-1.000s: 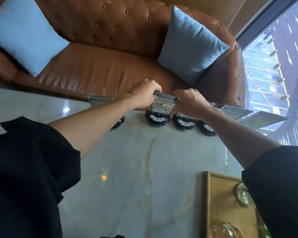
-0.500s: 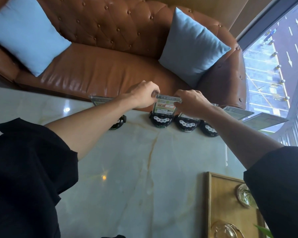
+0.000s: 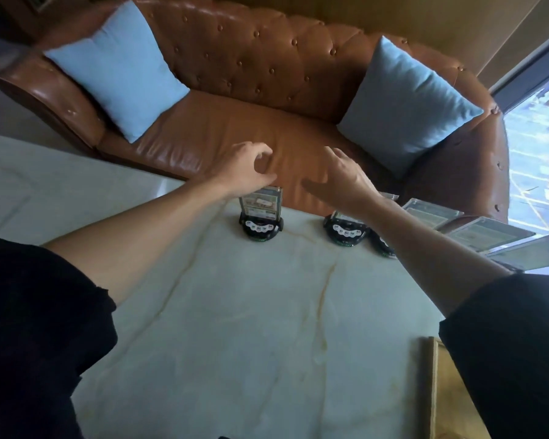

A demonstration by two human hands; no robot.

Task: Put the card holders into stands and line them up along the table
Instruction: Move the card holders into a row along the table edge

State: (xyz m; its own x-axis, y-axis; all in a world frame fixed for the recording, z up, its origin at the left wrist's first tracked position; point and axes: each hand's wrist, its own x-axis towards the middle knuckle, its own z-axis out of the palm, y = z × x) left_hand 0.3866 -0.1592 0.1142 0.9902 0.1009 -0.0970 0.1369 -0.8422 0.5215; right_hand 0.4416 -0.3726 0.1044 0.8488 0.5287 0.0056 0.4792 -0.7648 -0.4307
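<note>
Here the clear plastic card holder with a green-printed card inside (image 3: 260, 202) stands upright in a round black stand with white dots along its front (image 3: 260, 228), at the far edge of the pale marble worktop (image 3: 235, 312). Just above it hovers the left hand (image 3: 246, 172), its grip empty, fingers loosely curled and touching nothing I can make out. The right hand (image 3: 343, 182) hangs over the gap between this stand and the next black dotted stand (image 3: 346, 231); its fingers are spread and relaxed, gripping nothing.

To the right, a third black stand (image 3: 385, 248) shows partly behind the right forearm, and more clear card holders (image 3: 431, 213) fan out toward the window, tilted by the wide lens; their bases are hidden, so I cannot tell whether each one sits in a stand. The first stand sits well apart from the second, while the ones to the right crowd close together.

Judging by this, the seating of holders looks largely done for those in view, and what remains is probably evening out the spacing of the row. Behind the worktop stands a tufted brown leather sofa (image 3: 235, 131) with two light blue cushions (image 3: 118, 68), and a wooden tray's edge (image 3: 431, 391) shows at the near right.
</note>
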